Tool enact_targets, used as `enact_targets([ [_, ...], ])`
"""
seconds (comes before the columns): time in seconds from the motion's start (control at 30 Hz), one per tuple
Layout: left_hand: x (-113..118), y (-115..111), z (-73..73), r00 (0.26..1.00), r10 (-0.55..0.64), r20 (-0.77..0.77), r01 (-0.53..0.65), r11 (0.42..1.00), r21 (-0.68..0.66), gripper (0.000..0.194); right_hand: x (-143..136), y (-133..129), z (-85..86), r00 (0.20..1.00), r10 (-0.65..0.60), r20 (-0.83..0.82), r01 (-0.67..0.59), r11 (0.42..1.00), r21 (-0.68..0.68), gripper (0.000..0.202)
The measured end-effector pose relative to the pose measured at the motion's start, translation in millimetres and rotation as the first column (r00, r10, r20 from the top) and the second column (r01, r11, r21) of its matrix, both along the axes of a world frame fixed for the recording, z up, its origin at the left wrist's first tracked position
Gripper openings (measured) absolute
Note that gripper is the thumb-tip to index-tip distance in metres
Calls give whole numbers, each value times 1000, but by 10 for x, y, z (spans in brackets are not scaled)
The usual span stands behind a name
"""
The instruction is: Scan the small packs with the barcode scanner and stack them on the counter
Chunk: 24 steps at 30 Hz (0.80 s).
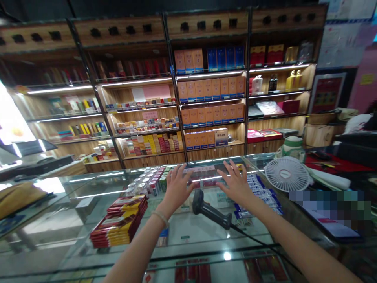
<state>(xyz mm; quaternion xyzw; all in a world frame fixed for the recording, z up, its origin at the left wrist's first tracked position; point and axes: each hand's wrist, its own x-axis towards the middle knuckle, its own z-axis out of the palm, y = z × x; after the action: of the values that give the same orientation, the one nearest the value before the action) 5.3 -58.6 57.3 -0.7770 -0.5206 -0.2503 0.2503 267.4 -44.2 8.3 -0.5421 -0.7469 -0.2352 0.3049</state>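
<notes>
Both of my hands reach out over a glass display counter (188, 232), fingers spread and nothing in them. My left hand (178, 190), with a pale bangle at its wrist, is just right of several small round-lidded containers (147, 181). Close to the blue-and-white packets (262, 192) is my right hand (235, 182). Between my forearms a black corded barcode scanner (210, 210) lies on the glass, its cable running to the lower right. Stacked red-and-yellow packets (120, 220) sit left of my left forearm. Whether my fingers touch the glass I cannot tell.
A white round fan (287, 174) stands at the right, with a green-and-white jug (291, 147) behind it. Lit wooden shelves (173, 155) hold orange boxes (203, 90), bottles and packs along the back wall. A yellowish bundle (20, 198) lies at the far left.
</notes>
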Motion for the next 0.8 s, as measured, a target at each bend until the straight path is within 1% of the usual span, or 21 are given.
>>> enact_targets([
  [0.17,239,222,-37,999,-28,39,28,1000,5,45,233,138,22,999,-45,1,45,999,-19,52],
  [0.37,620,454,52,997,-12,81,13,1000,-19,46,587,328,166,993,-120,-17,120,992,-33,50],
  [0.53,921,622,83,991,-16,132,18,1000,-18,47,858,493,186,985,-175,0,175,984,-34,51],
  [0.63,1079,733,72,991,-22,132,27,999,-38,47,972,605,198,979,-202,6,202,979,-35,50],
  [0.8,1347,930,71,994,-8,113,22,993,-118,50,1078,863,258,970,-244,20,244,967,-73,51],
])
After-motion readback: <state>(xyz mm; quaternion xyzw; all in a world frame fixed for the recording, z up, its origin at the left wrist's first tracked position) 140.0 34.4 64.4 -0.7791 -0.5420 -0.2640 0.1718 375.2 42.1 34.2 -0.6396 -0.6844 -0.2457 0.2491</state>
